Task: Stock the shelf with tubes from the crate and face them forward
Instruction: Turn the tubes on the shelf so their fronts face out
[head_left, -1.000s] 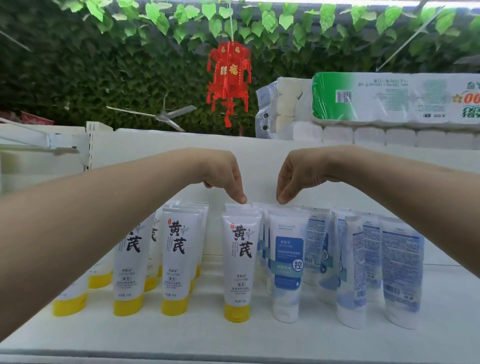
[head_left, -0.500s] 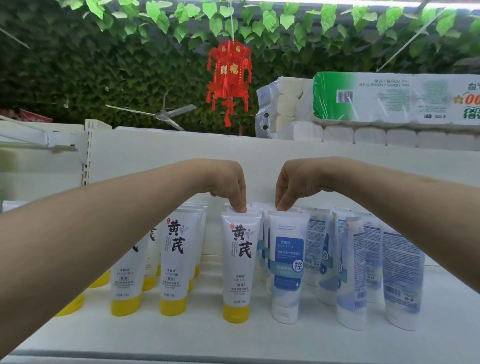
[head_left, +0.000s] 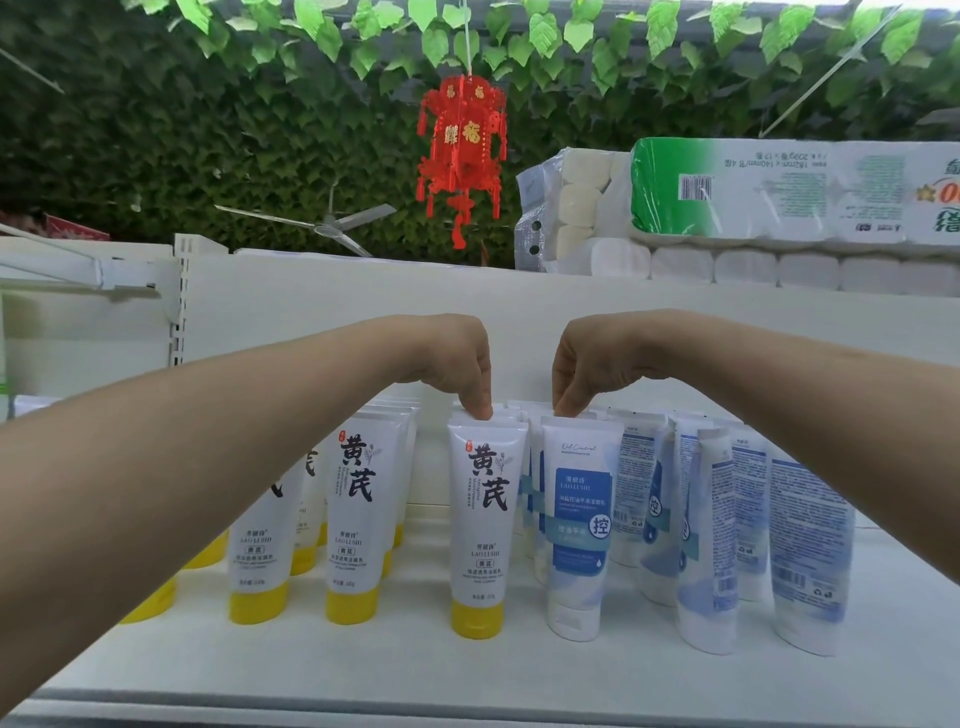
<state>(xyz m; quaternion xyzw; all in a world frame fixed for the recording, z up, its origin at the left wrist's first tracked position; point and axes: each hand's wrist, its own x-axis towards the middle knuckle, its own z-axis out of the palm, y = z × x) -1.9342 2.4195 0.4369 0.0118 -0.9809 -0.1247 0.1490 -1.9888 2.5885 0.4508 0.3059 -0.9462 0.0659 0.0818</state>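
Observation:
On the white shelf (head_left: 363, 670) white tubes stand on their caps in rows. My left hand (head_left: 457, 358) reaches down from above and pinches the crimped top of a yellow-capped tube (head_left: 483, 519) in the middle row; its label faces forward. Beside it, my right hand (head_left: 592, 364) pinches the top of a blue-labelled tube (head_left: 579, 519), which also shows its front. More yellow-capped tubes (head_left: 358, 509) stand to the left. The blue tubes at the right (head_left: 805, 545) show barcodes and back print. No crate is in view.
The shelf's white back panel (head_left: 727, 322) rises behind the rows. Packs of toilet paper (head_left: 779, 192) lie on top at the right. A red paper lantern (head_left: 462, 140) hangs above the middle. A slotted upright and bracket (head_left: 179, 306) stand at the left.
Both hands have come down from just above the tubes and their fingertips now rest on the tube tops. The tubes themselves stand where they were.

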